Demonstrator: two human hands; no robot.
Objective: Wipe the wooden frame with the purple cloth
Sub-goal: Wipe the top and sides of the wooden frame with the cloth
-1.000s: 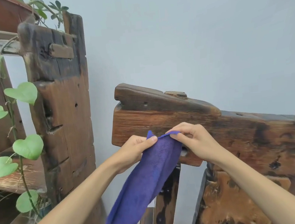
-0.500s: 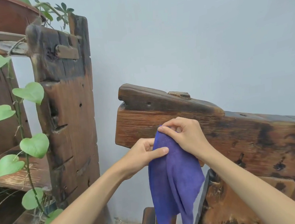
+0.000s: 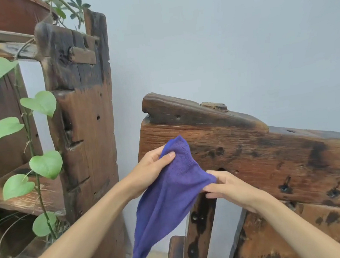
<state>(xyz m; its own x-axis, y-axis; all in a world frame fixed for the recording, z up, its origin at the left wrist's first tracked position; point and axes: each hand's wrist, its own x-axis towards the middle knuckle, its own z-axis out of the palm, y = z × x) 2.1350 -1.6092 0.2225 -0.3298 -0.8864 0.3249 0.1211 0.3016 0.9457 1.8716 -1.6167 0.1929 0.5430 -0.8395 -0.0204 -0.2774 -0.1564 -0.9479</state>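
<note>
i am holding the purple cloth point(image 3: 175, 188) in front of the wooden frame point(image 3: 249, 154), and my left hand point(image 3: 151, 169) is pinching its upper corner, thumb on the front and the other fingers closed behind it, while my right hand point(image 3: 229, 187) is gripping a fold at its right edge with the fingertips closed on the fabric. the biggest risk, as i am judging it, is that i am only holding the cloth by two small pinches, so most of it is hanging loose below my hands; if i am pressing it to the wood like this, the dangling tail is likely to drag or catch on the rough, pitted surface, on the dark holes and knots in the plank or on the raised peg point(image 3: 213, 105) at the top edge, and it could be pulled out of my grip. a thin single layer is also giving me little to press with, so the wiping may be patchy. the trailing plant point(image 3: 44, 164) on the shelf point(image 3: 27, 201) at my left is near enough that a wide sweep of my left arm could be brushing its leaves. the cloth is looking soft and fleecy, deep purple-blue, creased lengthwise and tapering to a point near the floor. the frame is looking old and weathered, reddish brown with blackened patches, cracks and worn rounded edges, standing just behind the cloth against the pale wall point(image 3: 219, 42); i cannot tell whether the cloth is touching it
</note>
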